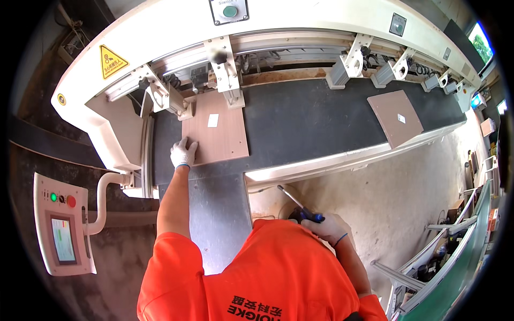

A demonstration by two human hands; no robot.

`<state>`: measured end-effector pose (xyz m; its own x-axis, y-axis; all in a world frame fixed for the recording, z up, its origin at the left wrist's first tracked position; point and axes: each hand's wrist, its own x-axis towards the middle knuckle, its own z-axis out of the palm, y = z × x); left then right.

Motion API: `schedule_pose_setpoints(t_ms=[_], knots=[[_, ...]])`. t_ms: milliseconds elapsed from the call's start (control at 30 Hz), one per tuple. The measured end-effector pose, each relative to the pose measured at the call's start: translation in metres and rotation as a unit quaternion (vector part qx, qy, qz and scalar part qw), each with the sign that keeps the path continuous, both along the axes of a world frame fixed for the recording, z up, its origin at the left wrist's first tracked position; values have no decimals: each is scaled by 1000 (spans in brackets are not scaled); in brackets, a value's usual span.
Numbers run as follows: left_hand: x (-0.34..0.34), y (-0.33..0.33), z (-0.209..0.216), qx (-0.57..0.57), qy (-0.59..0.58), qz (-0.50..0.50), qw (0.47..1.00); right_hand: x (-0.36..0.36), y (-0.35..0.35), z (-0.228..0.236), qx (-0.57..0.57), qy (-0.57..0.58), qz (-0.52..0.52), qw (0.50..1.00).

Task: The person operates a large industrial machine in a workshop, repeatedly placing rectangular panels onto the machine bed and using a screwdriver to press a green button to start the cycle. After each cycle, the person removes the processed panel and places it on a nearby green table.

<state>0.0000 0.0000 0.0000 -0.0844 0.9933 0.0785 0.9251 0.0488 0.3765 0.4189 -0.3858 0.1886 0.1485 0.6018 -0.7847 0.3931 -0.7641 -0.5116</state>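
My left hand [183, 153], in a white knit glove, rests on the near left edge of a brown wood-grain panel [227, 134]. Its fingers are a little apart on the board. The panel lies flat on the dark table and carries a white label [213, 120]. White clamp blocks stand at its far edge. My gloved right hand [327, 229] is closed around a blue and black air blow gun [312, 215] in front of my body. Its long metal nozzle [290, 195] points up and to the left; part of the grip is hidden by my hand.
A second brown panel [395, 117] lies to the right, overhanging the table's front edge. Across the back runs a white machine beam [300, 13] with clamp brackets [350, 63]. At left stands a control panel [64, 224] on a bent arm. A green-topped rack [455, 273] stands at lower right.
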Motion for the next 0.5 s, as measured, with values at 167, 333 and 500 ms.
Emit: schedule_pose_setpoints(t_ms=[167, 333, 500], knots=[[-15, 11, -4, -19, -66, -18, 997, 4, 0, -1, -2, 51, 23, 998], [-13, 11, -8, -27, -86, -13, 996, 5, -8, -11, 41, 12, -13, 999], [-12, 9, -5, -15, -71, -20, 997, 6, -8, -4, 37, 44, -14, 998]])
